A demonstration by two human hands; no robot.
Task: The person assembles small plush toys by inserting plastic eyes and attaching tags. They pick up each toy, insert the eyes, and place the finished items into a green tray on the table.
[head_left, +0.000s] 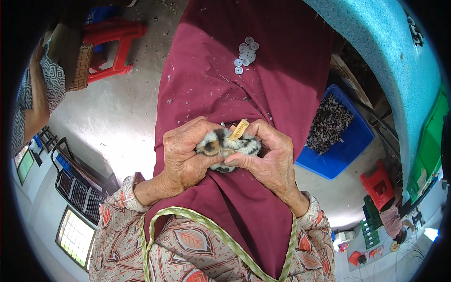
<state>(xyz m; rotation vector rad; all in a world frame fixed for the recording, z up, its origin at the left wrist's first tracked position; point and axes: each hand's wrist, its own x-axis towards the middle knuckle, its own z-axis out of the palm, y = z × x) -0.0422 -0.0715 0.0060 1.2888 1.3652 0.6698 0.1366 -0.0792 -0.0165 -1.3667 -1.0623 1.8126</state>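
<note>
Both of my hands meet over my lap, which is covered by a maroon cloth [263,89]. My left hand [185,155] and my right hand [268,157] together grip a small furry piece [225,144], white with black and brown patches. A small yellowish tag [239,129] sticks up from it between my thumbs. Further down my lap lies a little cluster of several white round discs [246,55]. My fingers hide most of the furry piece.
A blue bin [350,145] filled with spotted furry pieces stands at my right. Red plastic stools stand at the upper left [115,47] and lower right [378,185]. Another person's arm [37,94] shows at the left edge. A turquoise surface [394,61] curves along the right.
</note>
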